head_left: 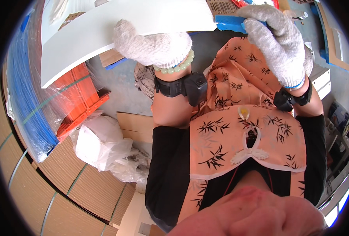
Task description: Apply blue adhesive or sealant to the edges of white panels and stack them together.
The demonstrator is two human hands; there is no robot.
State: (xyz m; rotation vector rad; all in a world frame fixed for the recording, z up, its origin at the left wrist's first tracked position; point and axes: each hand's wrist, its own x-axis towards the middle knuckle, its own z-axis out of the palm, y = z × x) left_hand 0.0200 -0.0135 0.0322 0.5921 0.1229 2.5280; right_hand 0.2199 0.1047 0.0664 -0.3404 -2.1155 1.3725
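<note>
Pinching blue strip (230,23) in right grip (282,47), at right corner of white panel (170,15), with left grip (153,45) against panel's near edge, closure not discernible, and possibly risking a dropped panel through slackened left support or a knock at that corner.

Workshop with strapped cardboard stacks (94,185)

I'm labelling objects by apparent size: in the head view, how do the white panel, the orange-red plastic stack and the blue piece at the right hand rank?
Largest to smallest, as they look:
1. White panel
2. Orange-red plastic stack
3. Blue piece, partly covered by the glove
</note>
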